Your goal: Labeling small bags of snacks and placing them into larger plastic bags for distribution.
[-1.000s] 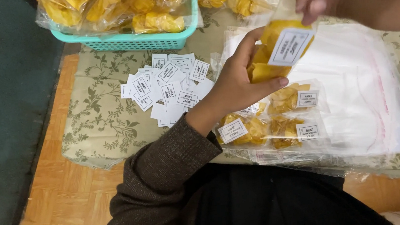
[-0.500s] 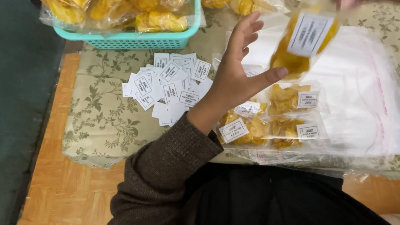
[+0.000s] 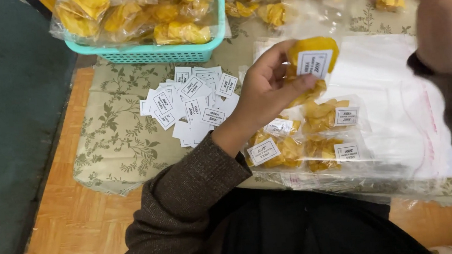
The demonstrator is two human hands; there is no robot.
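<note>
Left hand (image 3: 267, 92) pinching a labelled yellow snack packet (image 3: 311, 66) between closed fingers, just above the finished packets (image 3: 307, 136) on the surface. Right hand (image 3: 435, 7) hovering far right, blurred, grip impossible to tell. Probably worth keeping the label flat and facing up.
</note>
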